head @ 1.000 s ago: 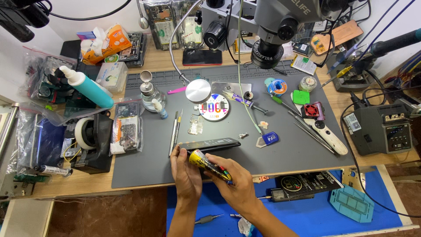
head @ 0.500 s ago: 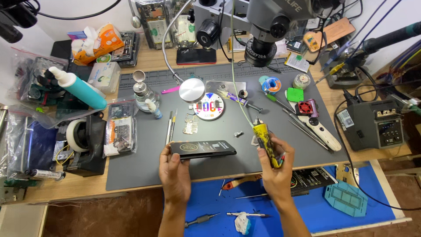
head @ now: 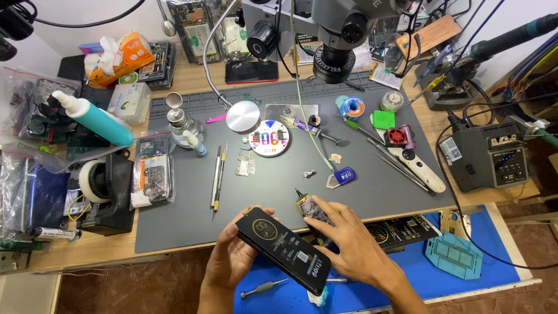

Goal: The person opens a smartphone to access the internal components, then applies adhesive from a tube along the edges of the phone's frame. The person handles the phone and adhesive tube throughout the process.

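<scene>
The left hand [head: 232, 261] held a flat black rectangular phone battery [head: 283, 249] from below, with the fingers closed around its lower left edge and the thumb on the top face. The battery was tilted, its upper end near the front edge of the grey silicone work mat [head: 372, 192] and its lower end over the blue mat [head: 407, 273]. The right hand [head: 349, 244] gripped a small yellow and black glue tube with a black pointed nozzle [head: 311, 209] between the thumb and the fingers; the nozzle pointed up and to the left, away from the palm. The right fingers lay across the right edge of the battery and touched it.

Beyond the fingertips, on the grey mat, lay two thin metal tweezers [head: 218, 177] side by side, a small bare circuit board [head: 245, 163] and a round white dish with coloured marks [head: 269, 138]. To the right of them there was a small blue pick [head: 343, 174]. Further right lay a white-handled tool [head: 419, 168]. Below the left wrist, on the blue mat, lay a grey screwdriver [head: 261, 288]. Far to the left of the left hand stood a black tape dispenser with a white roll [head: 104, 186] and a teal bottle with a white nozzle [head: 96, 119].
</scene>
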